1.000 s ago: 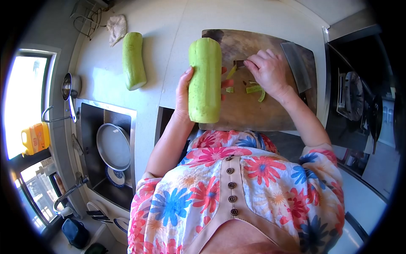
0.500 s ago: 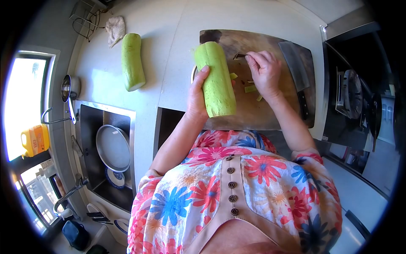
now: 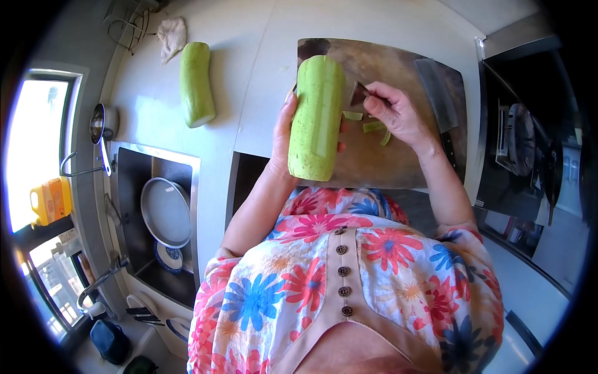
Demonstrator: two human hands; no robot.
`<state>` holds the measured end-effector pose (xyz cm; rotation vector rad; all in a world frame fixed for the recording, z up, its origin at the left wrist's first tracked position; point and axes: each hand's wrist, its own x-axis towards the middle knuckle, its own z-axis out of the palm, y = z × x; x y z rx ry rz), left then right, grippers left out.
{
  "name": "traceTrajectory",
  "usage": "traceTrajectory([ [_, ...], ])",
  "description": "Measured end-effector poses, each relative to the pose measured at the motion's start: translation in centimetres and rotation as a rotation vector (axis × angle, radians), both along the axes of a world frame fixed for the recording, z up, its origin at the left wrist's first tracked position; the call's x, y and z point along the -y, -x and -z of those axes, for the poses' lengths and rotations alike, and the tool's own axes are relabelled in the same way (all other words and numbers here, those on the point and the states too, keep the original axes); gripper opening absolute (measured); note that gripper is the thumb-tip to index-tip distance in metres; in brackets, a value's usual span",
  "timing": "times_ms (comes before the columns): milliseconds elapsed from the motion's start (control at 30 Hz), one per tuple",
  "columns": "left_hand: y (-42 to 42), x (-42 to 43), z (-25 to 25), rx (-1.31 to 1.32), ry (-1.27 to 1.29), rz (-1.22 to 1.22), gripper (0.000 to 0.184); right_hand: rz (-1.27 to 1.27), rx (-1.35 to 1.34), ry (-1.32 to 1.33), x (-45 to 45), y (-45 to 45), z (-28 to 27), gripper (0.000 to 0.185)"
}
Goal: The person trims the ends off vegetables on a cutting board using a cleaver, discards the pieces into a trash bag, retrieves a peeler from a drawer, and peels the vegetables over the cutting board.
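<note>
A thick, pale green gourd (image 3: 316,118) stands out over the left part of the cutting board (image 3: 386,165). My left hand (image 3: 283,137) is wrapped round its left side and underside, with fingertips showing at the right edge. Just right of the gourd, my right hand (image 3: 398,115) grips a small dark peeler (image 3: 359,93) by its handle; the peeler's head is apart from the gourd. Several short green peel strips (image 3: 372,126) lie on the board below. A cleaver (image 3: 436,93) rests along the board's right side.
A second pale green gourd (image 3: 197,84) lies on the counter (image 3: 249,62) to the left, near a crumpled cloth (image 3: 171,38). The sink (image 3: 134,187) holds a round metal pan (image 3: 165,212) and a blue-and-white dish (image 3: 169,257). A small saucepan (image 3: 103,121) hangs by the window.
My left hand has turned the gourd, bringing another face up, and it sits more upright. My right hand has shifted slightly down, and the peeler's head now tilts up.
</note>
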<state>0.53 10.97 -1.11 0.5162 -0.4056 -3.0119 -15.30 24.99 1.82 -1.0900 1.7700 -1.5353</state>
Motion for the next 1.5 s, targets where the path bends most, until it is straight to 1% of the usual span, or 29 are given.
traceTrajectory([
  [67,0.0,0.2,0.5,-0.004,-0.005,0.022,0.062,0.001,-0.412,-0.029,0.0,0.9,-0.4,0.03],
  [100,0.1,0.3,0.5,-0.006,-0.008,0.035,0.06,0.003,-0.568,-0.066,0.2,0.8,-1.1,0.036],
  [200,0.3,0.1,-0.7,0.037,0.006,0.049,0.058,-0.047,-0.895,-0.039,0.8,-0.2,-2.2,0.039],
  [300,0.6,-0.2,-1.0,0.134,-0.019,0.03,0.056,-0.131,-1.003,0.002,1.5,-1.2,-3.2,0.042],
  [333,0.6,-0.3,-0.9,0.124,-0.019,0.036,0.055,-0.155,-1.036,0.026,1.7,-1.6,-3.3,0.043],
  [367,0.5,-0.3,-0.7,0.114,-0.019,0.043,0.054,-0.147,-1.045,0.051,1.8,-1.8,-3.1,0.046],
  [500,0.2,-0.3,-0.5,0.085,-0.067,0.073,0.053,-0.22,-1.028,0.118,2.1,-1.3,-3.3,0.045],
  [600,-0.1,-0.5,-0.5,0.108,0.027,0.13,0.054,-0.266,-1.008,0.107,2.4,-0.9,-3.1,0.045],
  [667,-0.3,-0.4,-0.3,0.087,0.03,0.163,0.055,-0.276,-0.997,0.118,2.7,-0.6,-3.1,0.046],
  [767,-0.7,-0.5,-0.6,0.105,0.012,0.193,0.056,-0.244,-1.042,0.046,2.7,1.0,-2.6,0.047],
  [833,-0.9,-0.8,-0.6,0.125,-0.055,0.194,0.059,-0.233,-1.03,0.025,2.6,2.0,-2.3,0.047],
  [1000,-1.2,-1.1,-0.6,0.107,-0.102,0.228,0.062,-0.199,-1.013,-0.085,2.1,4.1,-1.9,0.045],
  [1100,-1.6,-1.0,-0.5,0.084,-0.146,0.256,0.062,-0.13,-0.955,-0.046,1.9,5.4,-0.2,0.045],
  [1200,-2.8,-1.3,-1.3,0.056,-0.153,0.249,0.064,-0.06,-0.998,-0.228,0.6,8.9,1.7,0.044],
  [1233,-2.9,-1.1,-1.5,0.041,-0.142,0.242,0.065,-0.051,-1.065,-0.249,-0.1,10.6,2.7,0.043],
  [1333,-2.4,-0.4,-0.7,-0.107,-0.268,0.264,0.068,0.025,-1.002,-0.318,-0.3,11.2,2.8,0.044],
  [1467,-2.0,0.1,-0.2,-0.12,-0.253,0.26,0.07,0.093,-0.964,-0.316,-0.1,9.5,1.2,0.045],
  [1500,-2.0,0.1,-0.3,-0.12,-0.254,0.257,0.07,0.088,-0.992,-0.32,-0.2,9.1,1.0,0.045],
])
